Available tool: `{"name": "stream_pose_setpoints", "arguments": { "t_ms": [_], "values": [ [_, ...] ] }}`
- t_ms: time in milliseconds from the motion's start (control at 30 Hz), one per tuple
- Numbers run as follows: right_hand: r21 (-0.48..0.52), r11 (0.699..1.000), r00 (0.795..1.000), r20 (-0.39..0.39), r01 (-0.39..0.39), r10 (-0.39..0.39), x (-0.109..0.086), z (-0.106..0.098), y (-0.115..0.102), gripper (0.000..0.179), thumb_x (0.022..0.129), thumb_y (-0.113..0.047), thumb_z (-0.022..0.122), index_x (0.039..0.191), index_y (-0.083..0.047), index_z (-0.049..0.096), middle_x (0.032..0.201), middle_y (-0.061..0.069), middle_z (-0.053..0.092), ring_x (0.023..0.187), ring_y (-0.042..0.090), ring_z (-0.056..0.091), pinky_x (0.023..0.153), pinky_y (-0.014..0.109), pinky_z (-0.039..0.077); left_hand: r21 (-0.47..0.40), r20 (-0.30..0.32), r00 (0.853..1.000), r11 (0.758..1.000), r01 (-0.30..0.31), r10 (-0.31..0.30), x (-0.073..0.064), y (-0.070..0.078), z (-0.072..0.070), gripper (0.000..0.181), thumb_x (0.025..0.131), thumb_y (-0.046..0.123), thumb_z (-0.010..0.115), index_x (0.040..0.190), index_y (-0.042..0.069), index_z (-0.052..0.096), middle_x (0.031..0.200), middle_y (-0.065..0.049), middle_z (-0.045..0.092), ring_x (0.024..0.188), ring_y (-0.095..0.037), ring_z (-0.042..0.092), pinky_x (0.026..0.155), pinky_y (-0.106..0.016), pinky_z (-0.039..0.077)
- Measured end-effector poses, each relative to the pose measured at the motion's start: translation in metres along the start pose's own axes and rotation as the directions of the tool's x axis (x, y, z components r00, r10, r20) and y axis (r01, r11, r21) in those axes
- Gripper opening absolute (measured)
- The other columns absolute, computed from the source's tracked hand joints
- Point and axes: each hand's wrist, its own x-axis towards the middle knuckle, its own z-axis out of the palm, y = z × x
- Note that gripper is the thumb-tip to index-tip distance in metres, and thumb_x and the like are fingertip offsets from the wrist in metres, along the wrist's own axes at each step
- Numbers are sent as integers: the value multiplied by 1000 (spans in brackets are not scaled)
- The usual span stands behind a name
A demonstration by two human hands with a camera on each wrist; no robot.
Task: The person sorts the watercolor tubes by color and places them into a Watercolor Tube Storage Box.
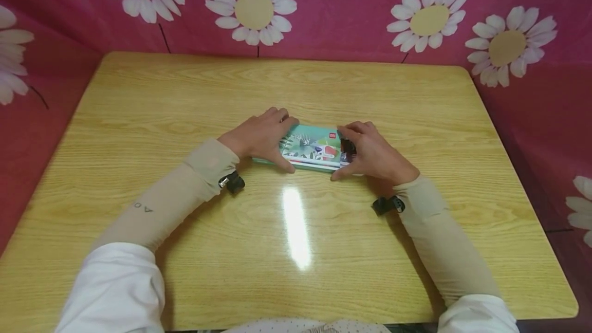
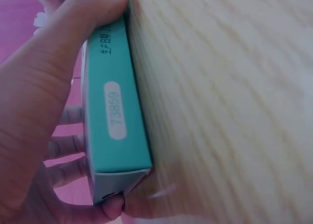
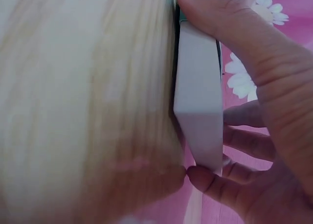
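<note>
A flat teal box printed with leaves and fruit lies on the table. From its right end sticks out a white inner tray, and dark contents show in it from above. My left hand grips the box's left part, thumb along the near side and fingers at the far side and end. The number label on the teal side shows in the left wrist view. My right hand holds the right end, its thumb on the near side where the teal sleeve meets the tray.
The wood-grain table spreads around the box, with a bright light reflection in front of it. A pink cloth with daisies hangs behind and along the sides. Each wrist carries a small black camera.
</note>
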Motion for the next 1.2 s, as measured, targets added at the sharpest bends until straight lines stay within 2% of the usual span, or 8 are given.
{"name": "stream_pose_setpoints", "arguments": {
  "t_ms": [267, 400, 600, 867, 1133, 1167, 1200],
  "values": [
    [31, 999, 999, 36, 21, -22, 4, 0, -15, 114, 69, -49, 95, 159, -7, 39, 161, 14, 37, 140, 33, 38, 118, 50, 44, 22, -19, 999, 999, -25, 26, 2, 7, 1, 113, 65, 79, 79, 152, 15, 45, 135, -8, 51, 119, -26, 47, 85, -47, 58],
    [11, 998, 998, 12, 56, -56, 6, -1, -21, 108, 71, -47, 93, 158, -10, 41, 162, 13, 36, 140, 32, 41, 116, 49, 46, 40, -13, 1000, 999, -18, 19, 3, 10, 1, 113, 65, 80, 77, 152, 14, 46, 134, -8, 51, 118, -26, 48, 85, -47, 58],
    [-43, 992, 993, -8, 120, -121, 9, -1, -32, 95, 73, -40, 90, 153, -10, 47, 166, 18, 30, 140, 37, 48, 114, 50, 49, 63, -8, 1000, 998, -3, 3, 2, 14, 0, 114, 66, 80, 77, 152, 13, 45, 135, -9, 52, 116, -27, 49, 86, -47, 58],
    [-43, 993, 994, 39, 107, -105, 13, 2, -43, 88, 75, -34, 82, 152, -16, 43, 172, 20, 17, 124, 38, 65, 99, 48, 56, 58, -7, 1000, 998, 11, -10, 3, 19, 1, 113, 65, 77, 79, 151, 13, 46, 137, -10, 52, 117, -29, 50, 87, -48, 59],
    [30, 994, 994, 7, 107, -108, 10, 0, -45, 90, 75, -36, 90, 152, -17, 46, 177, 12, 4, 96, 24, 68, 93, 43, 57, 46, 12, 999, 998, 42, -43, 0, 22, -3, 115, 64, 76, 82, 155, 15, 44, 144, -10, 50, 123, -29, 49, 94, -51, 57],
    [47, 993, 994, 8, 111, -111, 10, 0, -44, 91, 76, -37, 91, 152, -18, 45, 177, 9, 1, 99, 24, 68, 94, 43, 57, 52, 14, 999, 998, 42, -43, 0, 22, -4, 116, 64, 77, 81, 156, 17, 44, 144, -10, 51, 123, -30, 49, 93, -52, 58],
    [73, 991, 994, 6, 112, -113, 9, 0, -43, 92, 75, -38, 92, 152, -19, 45, 177, 7, -1, 110, 26, 68, 97, 45, 57, 59, 14, 999, 997, 42, -43, -1, 22, -5, 116, 64, 78, 80, 157, 18, 43, 144, -9, 51, 123, -30, 49, 93, -52, 58]
  ]
}}
